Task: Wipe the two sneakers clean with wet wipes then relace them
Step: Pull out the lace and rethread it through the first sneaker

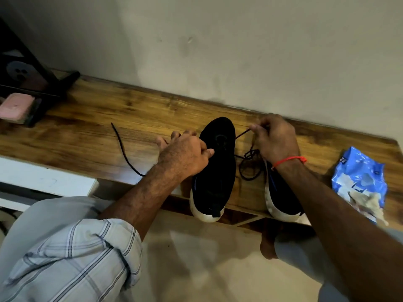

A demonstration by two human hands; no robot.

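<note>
left hand (185, 153) is gripping the upper of the black sneaker (214, 168), which is lying on the wooden shelf (87, 118), heel overhanging the near edge. right hand (275, 138) is pinching the lace (242, 135), pulling it taut from the eyelets. second sneaker (281, 199) is sitting just right of the first; wipes pack (359, 182) is lying further right.
</note>
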